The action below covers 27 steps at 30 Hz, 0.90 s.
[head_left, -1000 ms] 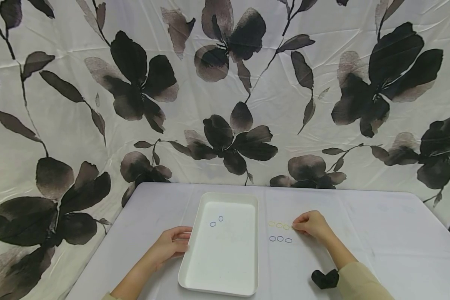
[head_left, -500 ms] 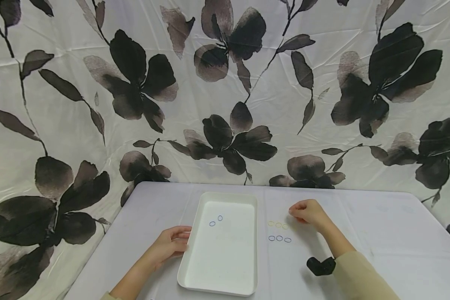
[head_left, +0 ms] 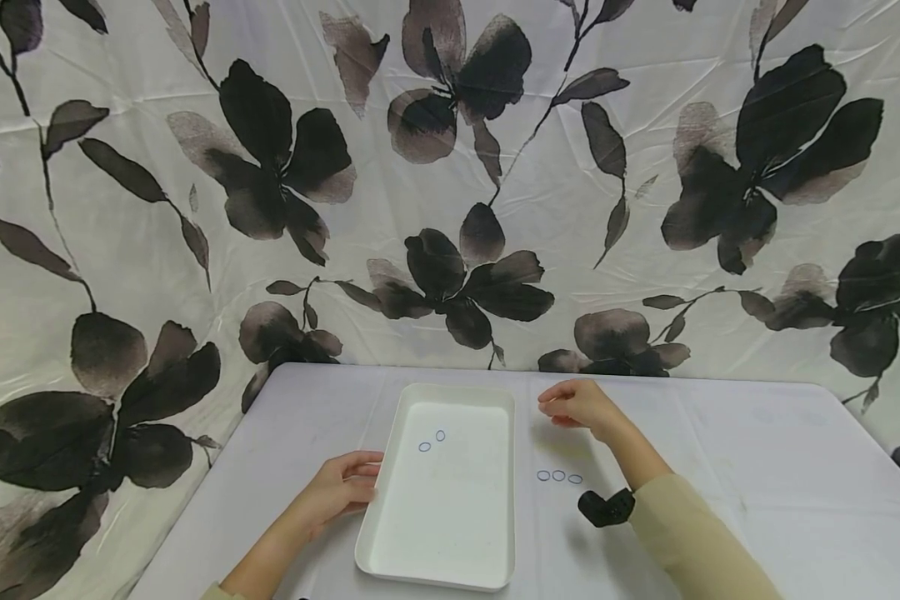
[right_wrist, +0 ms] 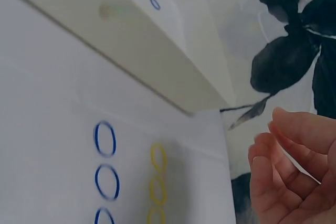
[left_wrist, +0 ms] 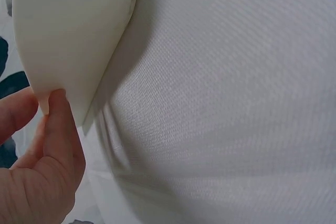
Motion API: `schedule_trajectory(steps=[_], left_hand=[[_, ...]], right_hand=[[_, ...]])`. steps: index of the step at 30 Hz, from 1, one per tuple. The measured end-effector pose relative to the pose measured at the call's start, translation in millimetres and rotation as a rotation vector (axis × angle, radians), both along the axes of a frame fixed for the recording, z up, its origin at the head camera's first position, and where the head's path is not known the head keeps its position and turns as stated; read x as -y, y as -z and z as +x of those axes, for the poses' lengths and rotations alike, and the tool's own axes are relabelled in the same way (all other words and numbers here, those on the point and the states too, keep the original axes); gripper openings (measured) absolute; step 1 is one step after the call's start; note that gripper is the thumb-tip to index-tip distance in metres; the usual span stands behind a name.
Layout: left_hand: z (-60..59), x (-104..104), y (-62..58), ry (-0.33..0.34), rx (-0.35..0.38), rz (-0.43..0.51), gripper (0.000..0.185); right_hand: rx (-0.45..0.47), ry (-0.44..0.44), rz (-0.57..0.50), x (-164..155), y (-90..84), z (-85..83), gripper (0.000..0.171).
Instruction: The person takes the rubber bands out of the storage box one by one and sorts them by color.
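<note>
The white tray (head_left: 435, 533) stands on the table, with two small blue rings (head_left: 432, 442) lying inside it. At its left side my left hand (head_left: 337, 492) holds the rim; in the left wrist view fingertips (left_wrist: 58, 98) press the tray's outer wall. My right hand (head_left: 581, 408) hovers over the table just right of the tray's far end, fingers loosely bent. Nothing shows between those fingers in the right wrist view. Below it lie a row of blue rings (right_wrist: 107, 182) and a row of yellow rings (right_wrist: 157, 190), the yellow ones lost in shadow in the head view.
A white cloth (head_left: 757, 500) covers the table. Behind the far edge hangs a white curtain (head_left: 390, 192) with dark flowers. A black object (head_left: 606, 507) sits by the right sleeve (head_left: 682, 533).
My right hand has lifted away from the right end of the yellow row and moved left and farther back, toward the tray. The left hand and tray have stayed put.
</note>
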<state>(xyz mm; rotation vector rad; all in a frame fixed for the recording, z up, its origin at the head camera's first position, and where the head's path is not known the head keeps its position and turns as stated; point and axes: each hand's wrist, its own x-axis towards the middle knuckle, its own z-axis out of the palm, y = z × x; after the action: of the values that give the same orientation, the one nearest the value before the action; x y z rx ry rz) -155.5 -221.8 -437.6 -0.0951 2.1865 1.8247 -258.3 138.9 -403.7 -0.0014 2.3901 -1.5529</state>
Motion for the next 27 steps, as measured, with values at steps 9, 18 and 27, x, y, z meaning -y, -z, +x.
schedule_trajectory(steps=[9,18,27], left_hand=[[-1.4,-0.4,0.2,-0.001,-0.002,-0.008,0.056],[-1.1,-0.7,0.3,-0.006,-0.003,-0.014,0.056],[0.9,0.2,0.5,-0.008,0.0,-0.014,0.057]], right_hand=[[-0.021,-0.068,0.006,35.1,-0.1,-8.5,0.022],[-0.048,-0.128,-0.012,67.4,1.1,-6.5,0.022],[-0.069,-0.142,-0.004,95.4,9.2,-2.3,0.017]])
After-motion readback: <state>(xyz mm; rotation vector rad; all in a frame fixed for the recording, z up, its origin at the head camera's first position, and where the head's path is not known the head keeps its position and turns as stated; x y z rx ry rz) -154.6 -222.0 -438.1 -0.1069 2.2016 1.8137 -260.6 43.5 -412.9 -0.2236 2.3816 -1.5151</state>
